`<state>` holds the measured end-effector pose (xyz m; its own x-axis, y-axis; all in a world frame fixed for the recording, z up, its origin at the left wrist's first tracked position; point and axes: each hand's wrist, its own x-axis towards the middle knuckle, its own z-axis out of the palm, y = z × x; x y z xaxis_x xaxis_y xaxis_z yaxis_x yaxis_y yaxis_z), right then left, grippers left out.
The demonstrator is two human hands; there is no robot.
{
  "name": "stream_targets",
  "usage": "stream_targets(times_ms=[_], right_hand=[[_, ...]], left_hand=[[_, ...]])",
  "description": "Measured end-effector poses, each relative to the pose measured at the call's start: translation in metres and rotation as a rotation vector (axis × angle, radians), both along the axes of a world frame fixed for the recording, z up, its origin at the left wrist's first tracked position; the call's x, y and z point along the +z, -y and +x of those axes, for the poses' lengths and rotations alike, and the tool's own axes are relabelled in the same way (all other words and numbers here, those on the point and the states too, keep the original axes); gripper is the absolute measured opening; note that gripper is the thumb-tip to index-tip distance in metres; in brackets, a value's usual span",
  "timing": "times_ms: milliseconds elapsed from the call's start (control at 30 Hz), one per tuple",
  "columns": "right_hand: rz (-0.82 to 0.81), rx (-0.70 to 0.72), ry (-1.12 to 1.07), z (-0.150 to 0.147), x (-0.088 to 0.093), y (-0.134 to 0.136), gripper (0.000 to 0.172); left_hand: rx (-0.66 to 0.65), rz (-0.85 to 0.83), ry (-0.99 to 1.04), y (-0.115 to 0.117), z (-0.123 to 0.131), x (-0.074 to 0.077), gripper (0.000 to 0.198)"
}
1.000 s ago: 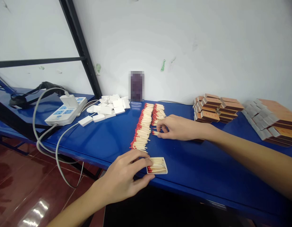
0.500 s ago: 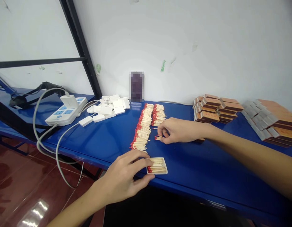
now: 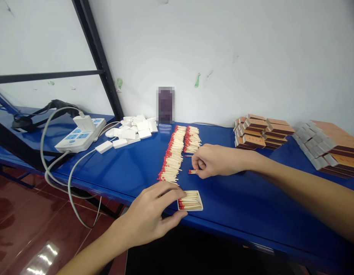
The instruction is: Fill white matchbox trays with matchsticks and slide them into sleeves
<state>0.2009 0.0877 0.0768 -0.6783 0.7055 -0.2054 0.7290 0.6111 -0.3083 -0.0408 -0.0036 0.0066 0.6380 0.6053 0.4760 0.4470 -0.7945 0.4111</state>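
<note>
The right hand (image 3: 218,161) pinches a few matches (image 3: 191,172) in its fingers, just beyond the tray (image 3: 191,201) gripped by the left hand (image 3: 149,217).

The little tray (image 3: 190,201) sits at the front edge of the table (image 3: 131,168), in the left hand (image 3: 149,217). Rows of matches (image 3: 177,152) lie behind it. The right hand (image 3: 217,160), between them, pinches a match (image 3: 192,171). A pile of trays (image 3: 135,128) lies left, stacked boxes (image 3: 262,131) right.

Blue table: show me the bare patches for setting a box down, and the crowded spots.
Bare: between the white trays and the match rows; also front right, between the right hand and the table edge. Crowded: back right, by the brown matchbox stacks.
</note>
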Motion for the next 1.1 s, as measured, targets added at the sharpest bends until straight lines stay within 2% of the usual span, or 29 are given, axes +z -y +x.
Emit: stream_targets(times_ms=[233, 367, 500, 600, 733, 867, 1100], right_hand=[[-0.048, -0.017, -0.097, -0.01, 0.013, 0.021, 0.005], [-0.06, 0.052, -0.12, -0.023, 0.015, 0.043, 0.003], [-0.06, 0.063, -0.104, -0.03, 0.009, 0.053, 0.007], [-0.089, 0.07, -0.099, -0.031, 0.008, 0.053, 0.01], [-0.124, 0.072, -0.106, -0.024, 0.014, 0.051, 0.009], [-0.056, 0.066, -0.076, -0.015, 0.023, 0.045, 0.015], [-0.2, 0.105, -0.024, -0.013, 0.023, 0.035, 0.011]], left_hand=[[0.086, -0.121, 0.044, 0.0, 0.0, -0.002, 0.046], [0.098, -0.13, 0.084, 0.0, 0.0, -0.002, 0.043], [0.064, -0.106, 0.055, -0.001, 0.0, 0.0, 0.036], [0.015, -0.093, 0.041, -0.001, 0.001, 0.001, 0.026], [-0.022, -0.063, 0.052, -0.003, 0.001, -0.001, 0.016], [-0.021, -0.027, 0.064, -0.004, 0.0, -0.004, 0.02], [0.008, -0.056, 0.039, -0.002, -0.001, -0.002, 0.024]])
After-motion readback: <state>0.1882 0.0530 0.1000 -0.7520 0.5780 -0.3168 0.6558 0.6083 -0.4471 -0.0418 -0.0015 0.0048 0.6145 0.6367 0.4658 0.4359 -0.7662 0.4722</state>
